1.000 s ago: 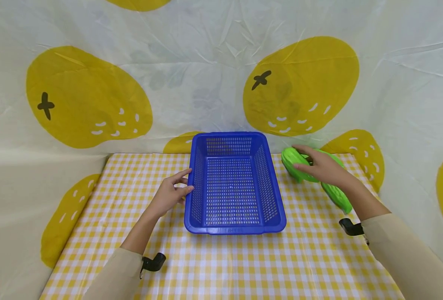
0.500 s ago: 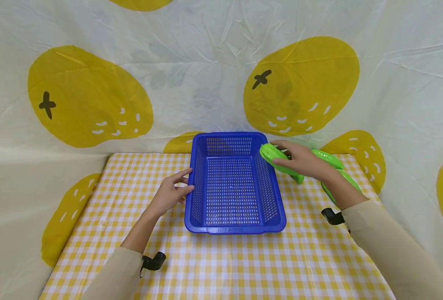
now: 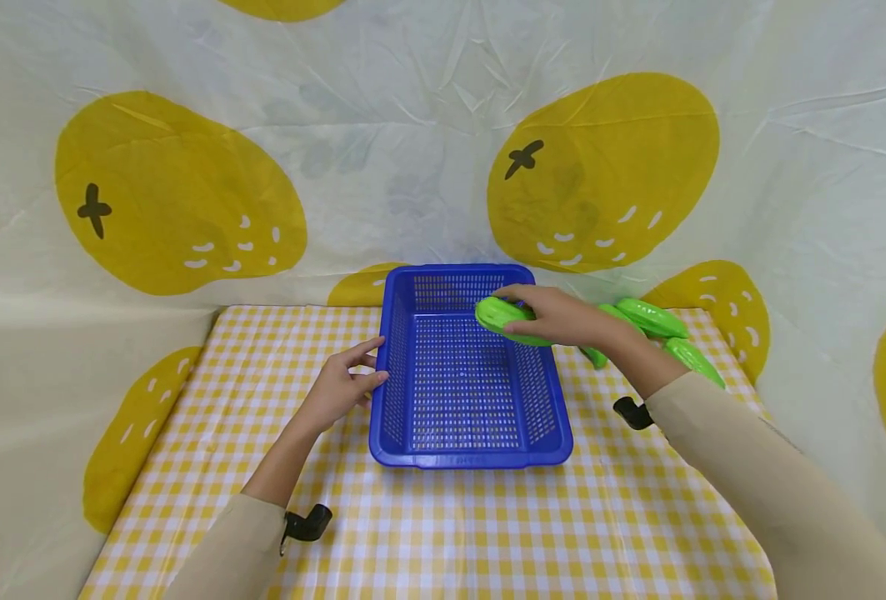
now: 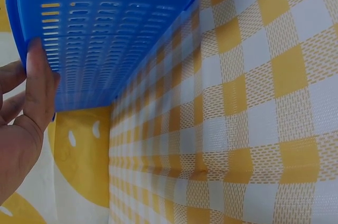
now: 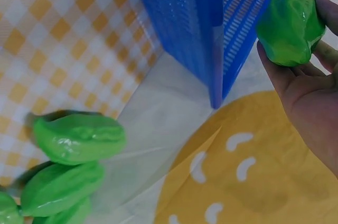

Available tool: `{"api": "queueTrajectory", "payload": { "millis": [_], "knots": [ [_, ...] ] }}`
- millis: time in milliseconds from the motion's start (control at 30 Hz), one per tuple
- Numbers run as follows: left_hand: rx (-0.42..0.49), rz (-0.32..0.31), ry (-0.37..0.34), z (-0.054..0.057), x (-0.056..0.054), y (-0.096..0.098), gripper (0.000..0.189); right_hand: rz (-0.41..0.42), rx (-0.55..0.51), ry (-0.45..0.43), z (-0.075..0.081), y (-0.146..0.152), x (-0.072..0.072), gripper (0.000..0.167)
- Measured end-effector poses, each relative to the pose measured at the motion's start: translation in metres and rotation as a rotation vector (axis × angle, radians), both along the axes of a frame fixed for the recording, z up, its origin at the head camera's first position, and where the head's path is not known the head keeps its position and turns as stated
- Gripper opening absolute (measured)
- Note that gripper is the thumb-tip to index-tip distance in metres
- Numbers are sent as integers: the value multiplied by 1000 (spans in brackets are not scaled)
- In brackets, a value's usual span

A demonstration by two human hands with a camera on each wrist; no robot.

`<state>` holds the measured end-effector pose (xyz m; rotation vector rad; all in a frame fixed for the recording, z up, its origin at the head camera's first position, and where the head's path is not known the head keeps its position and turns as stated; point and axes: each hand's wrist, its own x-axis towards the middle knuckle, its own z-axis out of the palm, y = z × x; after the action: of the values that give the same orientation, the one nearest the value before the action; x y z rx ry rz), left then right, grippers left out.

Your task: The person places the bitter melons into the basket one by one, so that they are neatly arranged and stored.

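A blue rectangular plastic basket [image 3: 468, 459] with slotted walls stands in the middle of the checked cloth. My left hand [image 3: 341, 383] holds its left side, thumb and fingertips at the rim and a finger against the outer wall [image 4: 79, 49] in the left wrist view. Over the basket's back right part, my right hand [image 3: 563, 318] grips a glossy green ridged fruit [image 3: 498, 315], shaped like a star fruit. Thumb and fingers curl round its sides [image 5: 293, 26] in the right wrist view. The basket's floor shows bare slots.
Several more green ridged fruits [image 3: 653, 318] lie on the cloth right of the basket, some partly hidden behind my right hand and forearm. A white sheet printed with yellow fruit [image 3: 600, 175] hangs close behind the basket. Black cameras [image 3: 307, 523] sit at both wrists.
My right hand has carried the green fruit leftward from the pile, across the basket's right rim and over its inside. The left hand and the basket have stayed put.
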<state>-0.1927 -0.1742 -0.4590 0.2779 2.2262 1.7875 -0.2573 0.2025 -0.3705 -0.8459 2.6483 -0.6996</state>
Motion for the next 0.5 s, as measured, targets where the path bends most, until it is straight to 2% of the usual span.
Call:
{"api": "queueTrajectory", "payload": {
  "millis": [133, 300, 500],
  "knots": [
    [2, 0, -5, 0, 0, 0, 62, 51, 28, 6, 1, -11, -3, 57],
    [-1, 8, -10, 1, -1, 0, 62, 89, 38, -30, 1, -28, -4, 55],
    [-9, 11, -18, 2, -1, 1, 62, 133, 54, -75, -9, -46, -4, 57]
  ]
}}
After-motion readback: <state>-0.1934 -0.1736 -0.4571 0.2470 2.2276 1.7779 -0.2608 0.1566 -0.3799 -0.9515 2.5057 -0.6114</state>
